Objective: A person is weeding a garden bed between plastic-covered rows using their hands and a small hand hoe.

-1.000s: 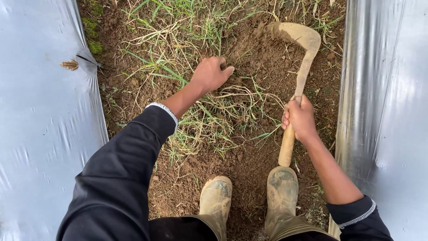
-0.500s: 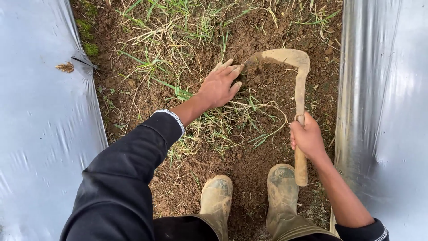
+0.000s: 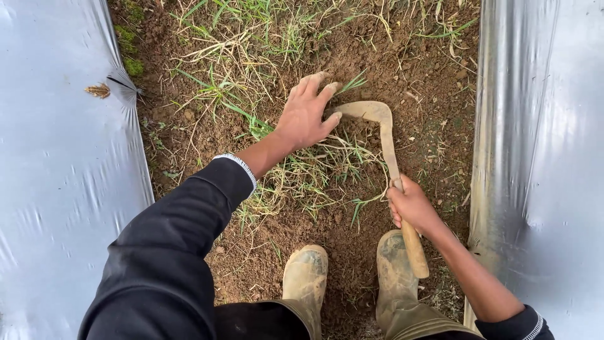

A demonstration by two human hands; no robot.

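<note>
While two muddy boots [image 3: 352, 277] stand at the near end of the soil strip [image 3: 415, 75], the right hand [image 3: 410, 204] wraps its grip tight around the wooden handle of a hoe [image 3: 387, 145]. Its curved blade lies on the dirt, touching the left hand [image 3: 306, 116], which rests spread and holds nothing over grass [image 3: 308, 176]. Plastic sheets [image 3: 56, 176] hem the strip on both sides; beyond, weedy ground lies open.
</note>
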